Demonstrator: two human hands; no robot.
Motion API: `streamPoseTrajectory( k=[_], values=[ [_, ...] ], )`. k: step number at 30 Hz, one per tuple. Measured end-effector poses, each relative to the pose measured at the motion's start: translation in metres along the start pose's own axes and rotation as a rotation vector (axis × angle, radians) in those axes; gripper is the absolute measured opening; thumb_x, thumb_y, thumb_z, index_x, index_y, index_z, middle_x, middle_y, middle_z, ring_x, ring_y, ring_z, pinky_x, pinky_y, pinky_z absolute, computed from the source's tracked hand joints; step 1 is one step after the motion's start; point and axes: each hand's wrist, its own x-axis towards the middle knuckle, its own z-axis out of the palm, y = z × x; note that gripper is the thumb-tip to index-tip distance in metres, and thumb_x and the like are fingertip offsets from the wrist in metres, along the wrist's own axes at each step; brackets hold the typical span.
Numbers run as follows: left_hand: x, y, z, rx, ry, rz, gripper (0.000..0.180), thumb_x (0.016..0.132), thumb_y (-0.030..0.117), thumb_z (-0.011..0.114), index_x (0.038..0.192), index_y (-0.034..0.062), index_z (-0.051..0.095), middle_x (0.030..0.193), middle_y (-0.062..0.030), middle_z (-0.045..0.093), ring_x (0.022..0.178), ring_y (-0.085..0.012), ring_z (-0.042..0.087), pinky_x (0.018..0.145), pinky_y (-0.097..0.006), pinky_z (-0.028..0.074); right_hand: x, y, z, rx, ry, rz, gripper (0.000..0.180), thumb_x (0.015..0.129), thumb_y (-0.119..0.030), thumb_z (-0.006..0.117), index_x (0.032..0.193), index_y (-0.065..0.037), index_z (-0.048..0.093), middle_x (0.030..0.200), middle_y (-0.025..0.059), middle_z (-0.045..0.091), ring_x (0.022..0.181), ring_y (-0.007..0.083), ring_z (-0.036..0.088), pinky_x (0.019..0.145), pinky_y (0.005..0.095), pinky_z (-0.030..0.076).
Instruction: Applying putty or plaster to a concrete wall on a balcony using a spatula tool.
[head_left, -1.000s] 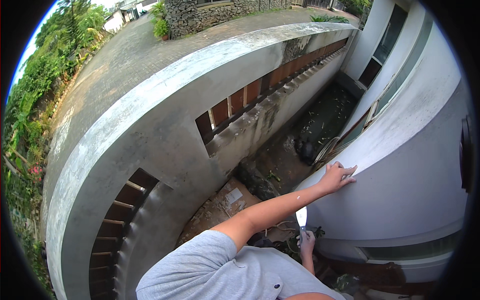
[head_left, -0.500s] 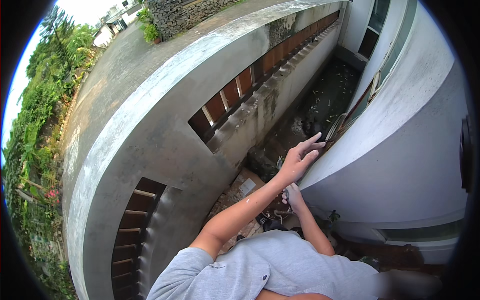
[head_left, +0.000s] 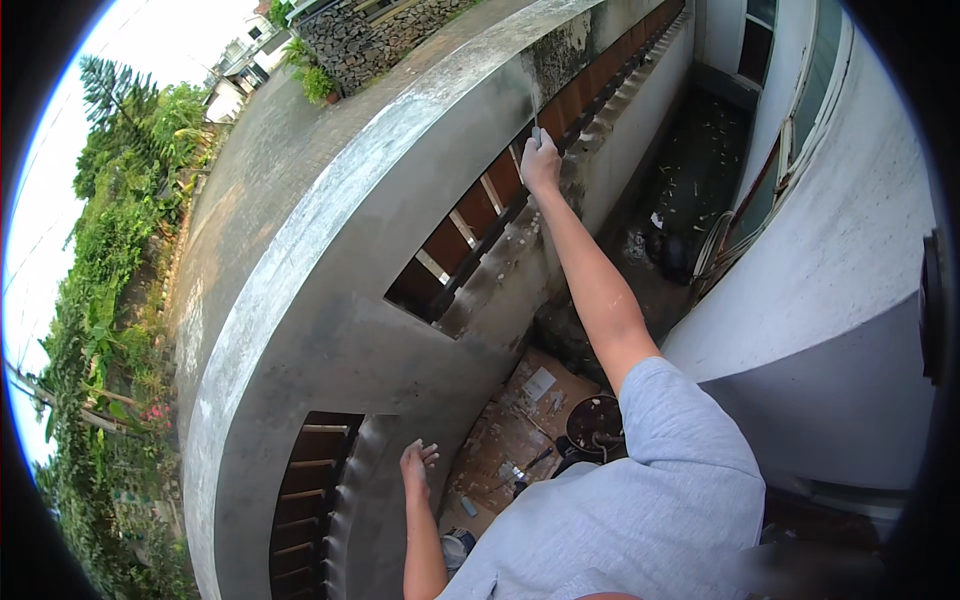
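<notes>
With my right arm stretched out, my right hand (head_left: 541, 165) is closed round a thin grey hand tool (head_left: 536, 118), whose exact kind I cannot make out. The tool's tip is at the face of the curved boundary wall (head_left: 330, 330), above the slatted opening (head_left: 478, 208). Smooth grey coating covers the wall on the near side of the tool, and a dark stained patch (head_left: 560, 62) lies beyond. My left hand (head_left: 418, 466) is empty, fingers apart, near the lower slatted opening (head_left: 312, 500). Pale residue marks both hands.
Below me a dark round bucket (head_left: 596, 424) stands beside a flattened cardboard sheet (head_left: 555, 390) strewn with debris and small tools. A curved white house wall (head_left: 800, 290) rises on my right. Coiled cables (head_left: 712, 245) hang beside the narrow, littered passage (head_left: 690, 160).
My right hand has risen from low near my body to the wall's upper face with the tool. The left hand has swung from the white wall down to the lower left.
</notes>
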Motion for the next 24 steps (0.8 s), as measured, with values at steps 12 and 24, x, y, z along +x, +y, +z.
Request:
streamPoseTrajectory(
  k=[12, 24],
  values=[
    [0.004, -0.107, -0.029, -0.238, 0.058, -0.412, 0.037, 0.093, 0.031, 0.043, 0.121, 0.0058, 0.046, 0.104, -0.0180, 0.067, 0.085, -0.0237, 0.065, 0.063, -0.032, 0.048, 0.031, -0.014, 0.005, -0.015, 0.008, -0.006, 0.032, 0.089, -0.016, 0.041, 0.108, 0.005, 0.055, 0.098, 0.0303, 0.063, 0.096, 0.0454, 0.059, 0.087, 0.0502, 0.045],
    [-0.003, -0.129, -0.019, -0.356, 0.135, -0.402, 0.033, 0.094, 0.030, 0.046, 0.118, 0.0065, 0.049, 0.103, -0.0132, 0.068, 0.084, -0.0204, 0.064, 0.063, -0.030, 0.046, -0.135, 0.096, -0.051, 0.119, -0.315, 0.069, 0.055, 0.087, -0.005, 0.057, 0.138, 0.001, 0.037, 0.128, 0.0199, 0.052, 0.116, 0.0285, 0.053, 0.099, 0.0354, 0.039]
  ],
)
